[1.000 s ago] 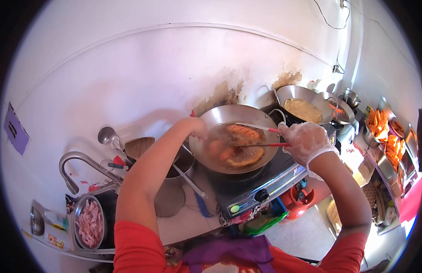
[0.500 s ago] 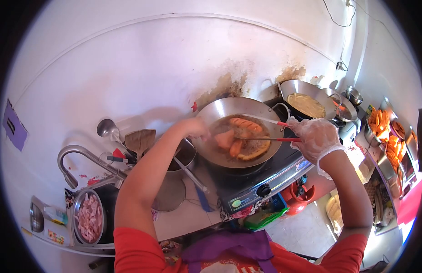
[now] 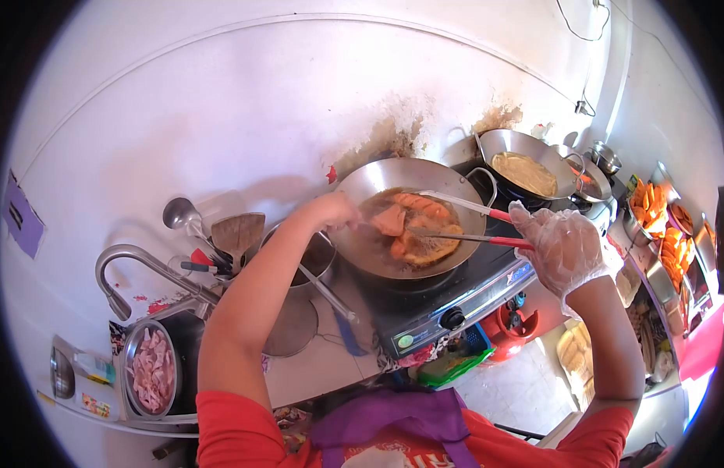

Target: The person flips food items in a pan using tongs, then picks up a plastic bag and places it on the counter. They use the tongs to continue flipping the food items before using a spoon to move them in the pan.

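My right hand, in a clear plastic glove, is closed around red-handled metal tongs. The tongs' arms are spread and reach into a large wok on the stove. Orange battered pieces fry there in bubbling oil, and the lower tong tip is at a round, browned piece. At the wok's left rim is my bare left hand, fingers curled together; I cannot tell what they grip. A blurred purplish shape shows beside these fingers, inside the wok.
A second wok of oil stands at the back right. Bowls of orange slices line the right counter. A pot with a long-handled utensil sits left of the stove, near a faucet and a bowl of raw meat. Below is a red gas cylinder.
My right hand with the tongs has shifted right and slightly down. The tongs' arms, one higher and one lower, have moved right over the food. My left hand stays at the rim.
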`<state>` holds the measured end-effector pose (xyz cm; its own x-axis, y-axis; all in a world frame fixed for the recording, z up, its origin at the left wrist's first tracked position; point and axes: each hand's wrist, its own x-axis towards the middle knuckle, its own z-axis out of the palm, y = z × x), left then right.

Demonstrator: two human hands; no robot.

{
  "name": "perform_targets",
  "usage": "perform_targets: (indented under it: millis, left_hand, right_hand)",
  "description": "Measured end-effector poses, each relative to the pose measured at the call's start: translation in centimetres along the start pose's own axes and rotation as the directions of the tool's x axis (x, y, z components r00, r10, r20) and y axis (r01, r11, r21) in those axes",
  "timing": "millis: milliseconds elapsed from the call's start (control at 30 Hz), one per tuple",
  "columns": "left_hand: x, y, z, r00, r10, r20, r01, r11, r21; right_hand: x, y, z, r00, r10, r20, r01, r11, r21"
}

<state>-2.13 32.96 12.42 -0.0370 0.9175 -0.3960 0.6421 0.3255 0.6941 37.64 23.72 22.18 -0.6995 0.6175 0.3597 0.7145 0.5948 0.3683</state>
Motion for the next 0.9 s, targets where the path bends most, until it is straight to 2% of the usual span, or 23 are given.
perform_targets:
  millis: [133, 233, 333, 433, 600, 800, 900]
  left_hand:
    - [0.3, 0.1, 0.2, 1.000, -0.016, 0.000, 0.016, 1.000, -0.010]
    - [1.5, -0.5, 0.0, 0.999, -0.041, 0.008, 0.040, 0.998, 0.052]
    - [1.6, -0.6, 0.0, 0.998, -0.066, 0.005, 0.065, 0.998, 0.006]
    - [0.6, -0.3, 0.2, 1.000, -0.008, 0.023, 0.010, 0.997, -0.082]
    - [0.1, 0.0, 0.4, 1.000, 0.013, 0.002, -0.013, 0.998, -0.068]
    - [0.8, -0.4, 0.2, 1.000, -0.012, 0.008, 0.013, 0.998, -0.068]
    - [1.0, -0.5, 0.2, 0.999, -0.023, 0.024, 0.025, 0.995, -0.095]
  right_hand:
    - [-0.5, 0.3, 1.6, 0.997, -0.052, -0.050, 0.053, 0.998, 0.029]
    - [-0.6, 0.3, 2.3, 0.996, -0.060, -0.067, 0.065, 0.996, 0.069]
    - [-0.6, 0.1, 2.4, 0.995, -0.061, -0.075, 0.065, 0.996, 0.060]
    - [-0.7, 0.1, 2.3, 0.995, -0.064, -0.075, 0.067, 0.997, 0.034]
    - [-0.5, -0.2, 1.9, 0.997, -0.056, -0.054, 0.058, 0.998, 0.032]
    - [-0.8, -0.3, 2.4, 0.986, -0.076, -0.145, 0.084, 0.995, 0.050]
    - [-0.8, -0.5, 2.6, 0.989, -0.049, -0.141, 0.056, 0.998, 0.043]
